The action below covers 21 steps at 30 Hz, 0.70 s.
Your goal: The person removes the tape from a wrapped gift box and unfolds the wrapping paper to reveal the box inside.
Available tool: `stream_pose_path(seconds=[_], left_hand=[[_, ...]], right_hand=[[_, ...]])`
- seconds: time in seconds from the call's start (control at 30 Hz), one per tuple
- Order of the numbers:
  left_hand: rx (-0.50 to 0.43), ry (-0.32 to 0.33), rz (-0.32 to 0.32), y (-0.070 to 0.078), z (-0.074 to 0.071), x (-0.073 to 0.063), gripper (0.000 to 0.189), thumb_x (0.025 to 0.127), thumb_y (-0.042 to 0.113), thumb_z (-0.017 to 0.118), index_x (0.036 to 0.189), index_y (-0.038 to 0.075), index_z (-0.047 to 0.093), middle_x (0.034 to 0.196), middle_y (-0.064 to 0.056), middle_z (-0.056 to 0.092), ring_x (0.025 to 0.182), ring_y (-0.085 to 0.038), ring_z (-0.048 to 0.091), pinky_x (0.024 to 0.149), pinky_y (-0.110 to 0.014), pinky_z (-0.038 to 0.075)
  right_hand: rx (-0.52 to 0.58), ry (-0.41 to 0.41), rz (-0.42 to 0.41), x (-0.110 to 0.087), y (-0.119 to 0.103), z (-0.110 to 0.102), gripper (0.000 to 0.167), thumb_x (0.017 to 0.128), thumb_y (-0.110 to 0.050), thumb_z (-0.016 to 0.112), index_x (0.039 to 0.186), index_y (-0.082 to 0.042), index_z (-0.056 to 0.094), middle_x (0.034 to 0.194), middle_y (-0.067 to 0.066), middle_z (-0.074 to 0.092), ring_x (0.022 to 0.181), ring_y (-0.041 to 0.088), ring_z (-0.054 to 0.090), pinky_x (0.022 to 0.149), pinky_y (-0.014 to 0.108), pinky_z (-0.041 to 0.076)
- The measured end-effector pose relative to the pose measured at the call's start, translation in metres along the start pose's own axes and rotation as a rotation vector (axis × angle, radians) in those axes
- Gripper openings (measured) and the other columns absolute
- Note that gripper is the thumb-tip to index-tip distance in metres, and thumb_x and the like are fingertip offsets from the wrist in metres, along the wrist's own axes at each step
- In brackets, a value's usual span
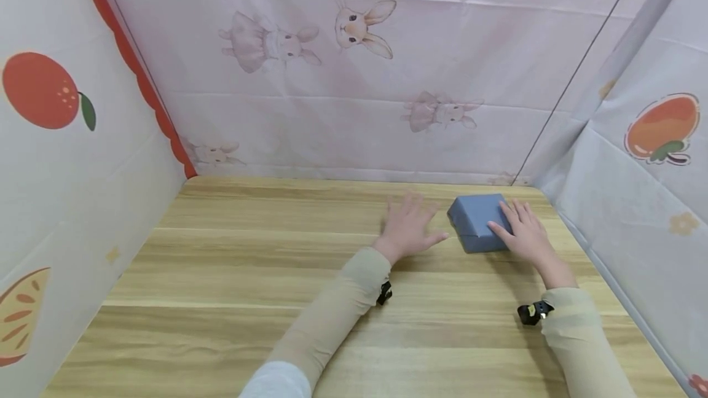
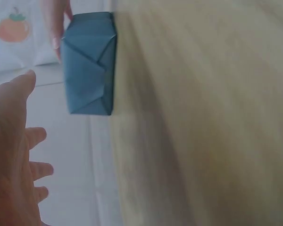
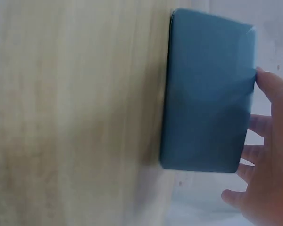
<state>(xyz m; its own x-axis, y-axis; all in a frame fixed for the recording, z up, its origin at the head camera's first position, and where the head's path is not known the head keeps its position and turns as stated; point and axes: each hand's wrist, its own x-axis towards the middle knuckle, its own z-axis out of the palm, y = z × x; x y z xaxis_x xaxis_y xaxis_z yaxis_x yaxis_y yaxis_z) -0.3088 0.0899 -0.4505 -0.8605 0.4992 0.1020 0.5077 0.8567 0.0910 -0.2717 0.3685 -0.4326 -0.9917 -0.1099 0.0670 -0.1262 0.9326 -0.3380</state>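
A box wrapped in blue paper (image 1: 480, 221) lies flat near the back right of the wooden table. My right hand (image 1: 528, 235) is at its right side, thumb and fingers extended over the top edge. In the right wrist view the box's smooth long side (image 3: 208, 94) faces the camera, with the fingertips right at its upper edge. To the left of the box, my left hand (image 1: 408, 226) is held over the table with fingers spread and nothing in it. The left wrist view shows the box's folded paper end (image 2: 87, 75), apart from the left hand.
The light wooden table (image 1: 232, 275) reaches back to a pink cloth wall (image 1: 332, 134) printed with rabbits. White cloths with fruit prints hang at the left (image 1: 105, 195) and right (image 1: 619, 171). A small black device (image 1: 534, 312) sits on the right wrist.
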Motion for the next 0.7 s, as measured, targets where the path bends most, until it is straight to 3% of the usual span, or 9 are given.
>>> stream_pose_path(seconds=[0.2,0.47,0.7], left_hand=[[0.057,-0.011,0.040,0.023,0.005,0.005,0.077,0.089,0.081,0.023,0.154,0.043,0.012,0.165,0.001,0.014,0.153,-0.028,0.008,0.116,-0.065,0.018],[0.131,-0.040,0.101,0.043,0.011,0.010,0.078,0.086,0.083,0.010,0.154,0.045,0.000,0.165,0.006,0.011,0.154,-0.025,0.003,0.117,-0.062,0.019],[0.074,-0.069,0.117,0.051,0.017,0.008,0.078,0.087,0.082,0.011,0.155,0.043,0.002,0.165,0.008,0.009,0.154,-0.022,0.002,0.118,-0.060,0.018]], right_hand=[[0.048,-0.044,0.036,0.004,0.011,0.004,0.080,0.101,-0.055,0.038,0.155,-0.001,0.014,0.157,0.036,0.005,0.144,0.056,0.000,0.107,0.077,0.010],[0.070,-0.033,0.009,0.008,0.013,0.008,0.080,0.102,-0.051,0.037,0.153,0.006,0.014,0.153,0.039,0.014,0.140,0.060,0.010,0.109,0.073,0.014],[0.048,-0.019,-0.011,0.007,0.005,0.013,0.078,0.103,-0.049,0.038,0.151,0.009,0.017,0.152,0.039,0.019,0.139,0.059,0.016,0.109,0.071,0.018]])
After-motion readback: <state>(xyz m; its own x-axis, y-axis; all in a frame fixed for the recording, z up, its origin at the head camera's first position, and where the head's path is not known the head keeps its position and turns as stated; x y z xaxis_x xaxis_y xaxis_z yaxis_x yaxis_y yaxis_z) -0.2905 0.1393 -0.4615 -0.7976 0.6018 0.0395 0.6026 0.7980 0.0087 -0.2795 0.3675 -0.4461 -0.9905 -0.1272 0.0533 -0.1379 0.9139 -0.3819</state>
